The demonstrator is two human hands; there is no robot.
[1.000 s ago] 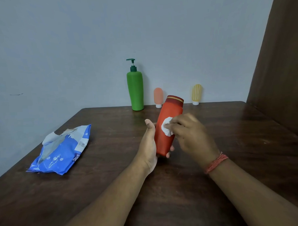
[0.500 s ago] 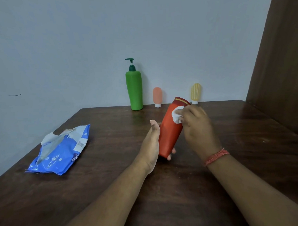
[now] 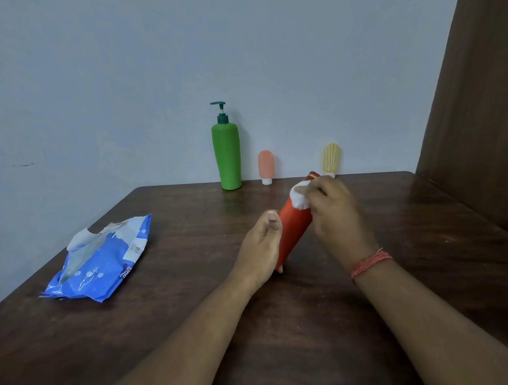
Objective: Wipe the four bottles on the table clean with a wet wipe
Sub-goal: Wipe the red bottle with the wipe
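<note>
My left hand (image 3: 261, 247) grips the lower part of a red bottle (image 3: 293, 231), which tilts away to the right above the table. My right hand (image 3: 335, 215) pinches a crumpled white wet wipe (image 3: 299, 196) and presses it against the bottle's upper part, just below the cap. Against the far wall stand a tall green pump bottle (image 3: 227, 158), a small peach bottle (image 3: 266, 166) on its white cap, and a small yellow ribbed bottle (image 3: 331, 158), partly hidden behind the red bottle's top.
A blue pack of wet wipes (image 3: 101, 263) lies open on the left of the dark wooden table (image 3: 194, 326). A brown panel (image 3: 482, 109) rises along the table's right side. A pale wall stands behind.
My right hand has slid the wipe up the red bottle from its middle to near the cap. The bottle has tilted further right in my left hand.
</note>
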